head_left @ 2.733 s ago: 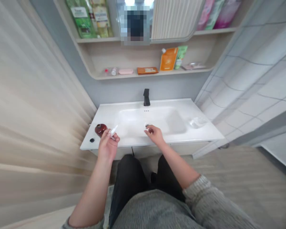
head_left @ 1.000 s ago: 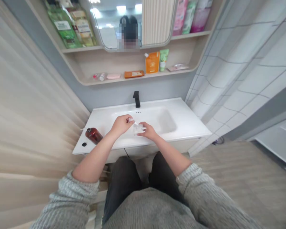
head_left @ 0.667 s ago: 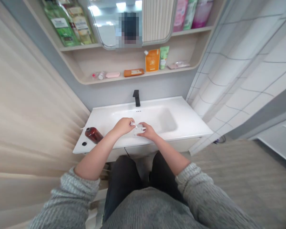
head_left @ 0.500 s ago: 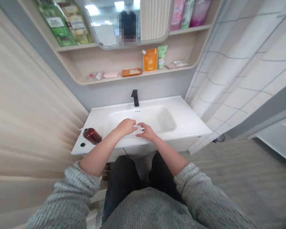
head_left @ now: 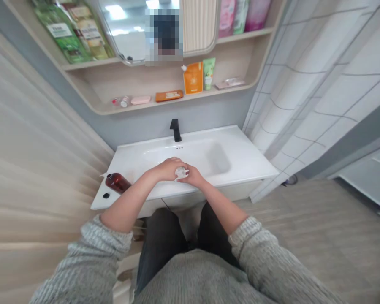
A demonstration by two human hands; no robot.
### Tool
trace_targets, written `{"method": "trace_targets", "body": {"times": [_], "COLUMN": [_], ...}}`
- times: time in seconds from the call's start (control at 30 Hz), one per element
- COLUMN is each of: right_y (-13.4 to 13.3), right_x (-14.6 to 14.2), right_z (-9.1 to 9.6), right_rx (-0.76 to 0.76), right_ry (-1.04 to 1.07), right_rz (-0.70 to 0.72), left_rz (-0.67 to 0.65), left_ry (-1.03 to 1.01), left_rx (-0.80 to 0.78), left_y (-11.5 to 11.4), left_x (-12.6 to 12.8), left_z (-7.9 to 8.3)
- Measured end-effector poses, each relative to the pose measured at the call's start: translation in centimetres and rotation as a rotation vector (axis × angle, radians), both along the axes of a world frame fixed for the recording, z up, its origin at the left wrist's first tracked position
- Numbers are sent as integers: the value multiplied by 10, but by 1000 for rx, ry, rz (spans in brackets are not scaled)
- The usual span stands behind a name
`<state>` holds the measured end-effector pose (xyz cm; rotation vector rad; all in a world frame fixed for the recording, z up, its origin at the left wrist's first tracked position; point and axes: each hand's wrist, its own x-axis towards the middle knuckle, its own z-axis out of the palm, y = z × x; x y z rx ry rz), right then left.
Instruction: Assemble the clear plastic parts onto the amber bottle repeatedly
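White, see-through: clamping a small piece (head_left: 181, 172) between left grip (head_left: 169, 169) and right grip (head_left: 194, 175) near the counter's (head_left: 251, 158) front edge; seemingly midway, not yet releasing; gripping neither brown bottle (head_left: 118, 183) nor black disc (head_left: 106, 196) near left corner.

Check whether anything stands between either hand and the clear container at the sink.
Nothing visible does: the left hand and right hand both have their fingers around the clear container. The brown bottle is off to the left, and the black faucet is behind, beyond the hands.
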<state>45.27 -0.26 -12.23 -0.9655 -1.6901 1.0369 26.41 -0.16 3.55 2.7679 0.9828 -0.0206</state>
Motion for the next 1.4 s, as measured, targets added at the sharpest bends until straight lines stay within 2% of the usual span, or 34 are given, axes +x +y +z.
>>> {"method": "trace_targets", "body": {"times": [0.07,0.17,0.2,0.27,0.37,0.53,0.7,0.87,0.93,1.0,1.07,1.13,1.2,1.27,1.3,1.4], "right_y": [1,1,1,1,1,0,-3,-4,-4,-3,-4,-4,-4,-5,-5,-7], "right_x": [0,0,0,0,0,0,1,1,1,0,0,0,0,0,0,0], "right_z": [-2,-4,-5,-4,-3,-1,2,3,2,1,0,0,1,2,3,5], "right_rx": [-7,-7,-3,7,3,-3,0,9,7,2,-2,-7,-9,-13,-16,-15], "right_ry": [13,7,0,-18,-28,4,-16,-33,-28,-26,-28,-36,-45,-47,-43,-24], "right_rz": [-8,-19,-16,0,4,3,-3,-15,-6,6,13,13,11,14,15,35], "left_rz": [87,377,416,329,134,234,223,22,82,213,282,223,101,38,51,209], "left_ry": [-25,54,98,146,62,27,-61,-168,-138,-11,113,148,115,77,68,100], "left_rx": [50,142,137,67,-6,-5,6,-19,36,106,130,116,102,108,123,154], "left_y": [-3,-8,-9,-10,-9,-10,-8,-7,-8,-8,-8,-8,-8,-10,-11,-13], "left_x": [2,4,4,2,-3,-5,-2,-3,-3,-2,-3,-4,-5,-5,-5,-3], "left_z": [-1,-4,-5,-7,-8,-7,-17,-22,-20,-19,-18,-17,-14,-10,-8,-6]}}
